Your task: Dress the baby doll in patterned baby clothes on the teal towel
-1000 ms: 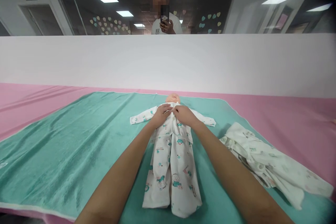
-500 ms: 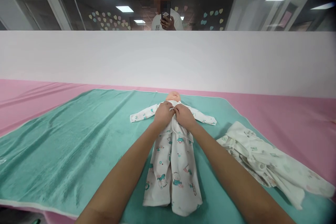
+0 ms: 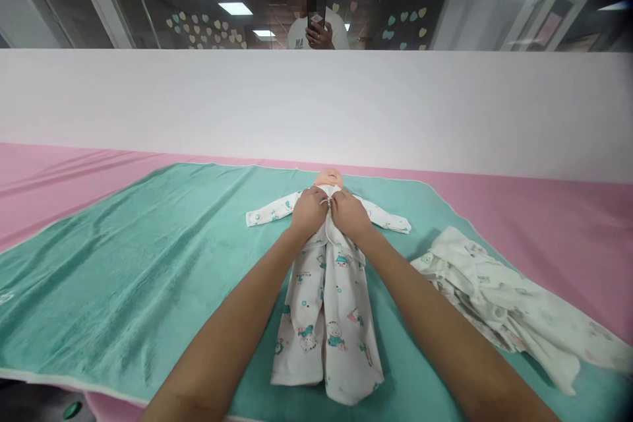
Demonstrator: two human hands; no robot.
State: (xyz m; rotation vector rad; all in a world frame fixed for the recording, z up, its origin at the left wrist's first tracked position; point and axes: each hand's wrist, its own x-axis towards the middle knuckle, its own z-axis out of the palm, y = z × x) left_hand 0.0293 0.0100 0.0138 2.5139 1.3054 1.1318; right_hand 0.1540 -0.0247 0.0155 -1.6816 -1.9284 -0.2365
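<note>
A baby doll (image 3: 328, 177) lies on its back, head toward the wall, dressed in a white printed baby outfit (image 3: 341, 323) with its sleeves spread to both sides. At the chest, my left hand (image 3: 309, 210) and my right hand (image 3: 349, 213) come close together, fingers closed in a pinch. Between them shows a thin white tie string (image 3: 326, 201) of the outfit, with a loop and an end hanging over the front. My fingertips partly hide the string and the chest of the outfit.
The doll lies on a green blanket (image 3: 148, 264) over a pink sheet (image 3: 534, 224). A crumpled white printed garment (image 3: 514, 297) lies to the right. Behind stands a white wall (image 3: 198, 99) topped by a reflective window showing a person (image 3: 316, 30) holding a phone.
My hands stay at the chest, with the string showing more clearly between the fingers. The view has tilted slightly downward.
</note>
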